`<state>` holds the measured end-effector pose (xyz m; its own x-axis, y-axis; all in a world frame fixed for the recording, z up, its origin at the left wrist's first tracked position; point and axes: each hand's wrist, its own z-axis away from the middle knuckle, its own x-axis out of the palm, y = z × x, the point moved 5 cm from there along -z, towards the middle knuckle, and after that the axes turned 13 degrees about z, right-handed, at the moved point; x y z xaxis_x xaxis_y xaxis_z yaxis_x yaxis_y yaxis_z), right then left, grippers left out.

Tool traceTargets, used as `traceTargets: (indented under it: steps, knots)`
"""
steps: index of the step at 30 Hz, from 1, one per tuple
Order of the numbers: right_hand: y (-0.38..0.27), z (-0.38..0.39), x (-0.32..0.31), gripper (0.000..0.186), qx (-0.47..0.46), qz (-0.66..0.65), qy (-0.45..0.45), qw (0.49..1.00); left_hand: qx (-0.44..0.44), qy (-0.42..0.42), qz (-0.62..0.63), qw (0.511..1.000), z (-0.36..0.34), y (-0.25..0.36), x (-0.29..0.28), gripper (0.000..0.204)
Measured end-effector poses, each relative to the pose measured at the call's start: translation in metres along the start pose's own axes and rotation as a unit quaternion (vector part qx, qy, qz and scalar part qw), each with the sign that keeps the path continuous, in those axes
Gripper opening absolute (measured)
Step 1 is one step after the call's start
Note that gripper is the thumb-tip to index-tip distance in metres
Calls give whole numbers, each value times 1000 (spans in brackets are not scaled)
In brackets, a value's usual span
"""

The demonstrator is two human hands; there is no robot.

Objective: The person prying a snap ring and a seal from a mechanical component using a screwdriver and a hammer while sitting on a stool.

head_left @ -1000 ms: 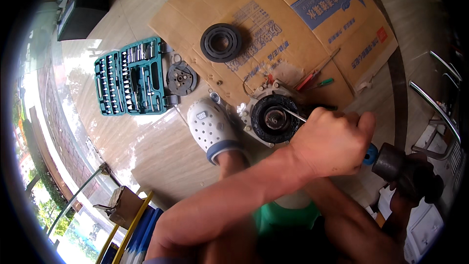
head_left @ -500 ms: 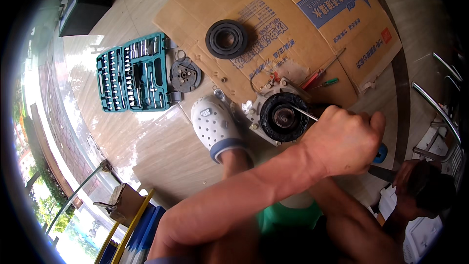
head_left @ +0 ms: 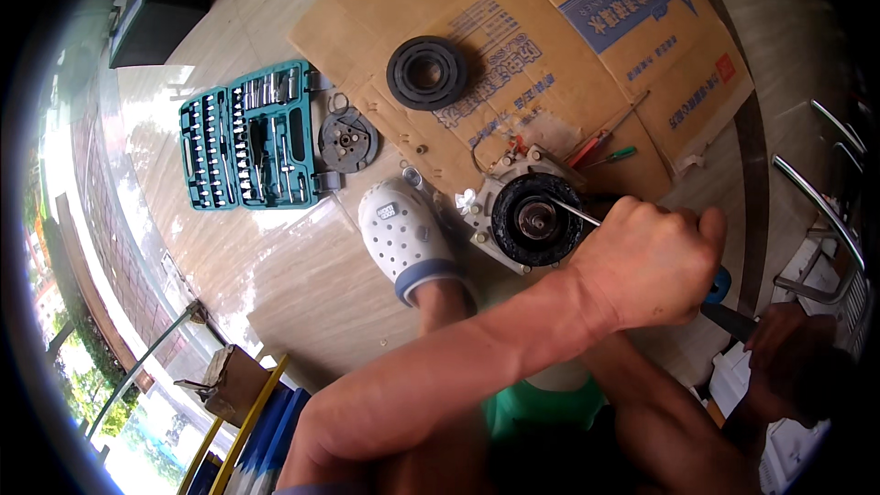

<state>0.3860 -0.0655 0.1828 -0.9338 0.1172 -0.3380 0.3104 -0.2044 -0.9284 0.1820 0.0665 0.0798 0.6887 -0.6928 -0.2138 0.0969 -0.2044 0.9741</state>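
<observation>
My left hand [head_left: 655, 261] is closed in a fist around a screwdriver [head_left: 577, 213]. Its thin metal shank points to the left, and its blue butt end shows beyond the fist. The tip meets the inside of a black ring around a metal hub [head_left: 536, 219], mounted on a bolted cast-metal housing [head_left: 482, 240]. At the lower right, in shadow, my right hand [head_left: 779, 348] is wrapped round a dark tool [head_left: 729, 319] that looks like a hammer. One end of it lies close to the screwdriver's blue butt; much of the rest is lost in the dark.
On the flattened cardboard [head_left: 367, 27] lie a black grooved pulley [head_left: 426, 73] and a green-handled screwdriver [head_left: 621, 154]. A round metal plate [head_left: 348, 139] rests beside an open teal socket set [head_left: 293, 156]. My white clog [head_left: 399, 229] stands left of the housing. Chrome tubes [head_left: 816, 202] rise at right.
The housing with its black ring has shifted slightly to the right. My left fist and the screwdriver have moved a little the same way, and the dark tool sits slightly farther right.
</observation>
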Motion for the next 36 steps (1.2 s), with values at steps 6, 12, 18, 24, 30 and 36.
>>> traceTargets:
  steps: [6,12,18,24,30,36]
  knots:
    - [66,39,-52,47,171,207,40,962,14,31,-19,999,0,-3,0,34]
    - [87,48,-70,46,155,52,16,986,13,31,-24,999,-7,0,3,32]
    - [51,26,-41,54,108,164,65,978,25,45,-38,998,-6,0,5,33]
    - [45,15,-53,78,86,-142,84,983,-15,-11,-23,1000,-10,0,3,29]
    - [25,3,-8,64,3,232,48,972,-24,-14,-21,999,-12,3,3,29]
    - [58,26,-34,27,112,117,109,981,-40,-44,-23,998,-13,2,5,29]
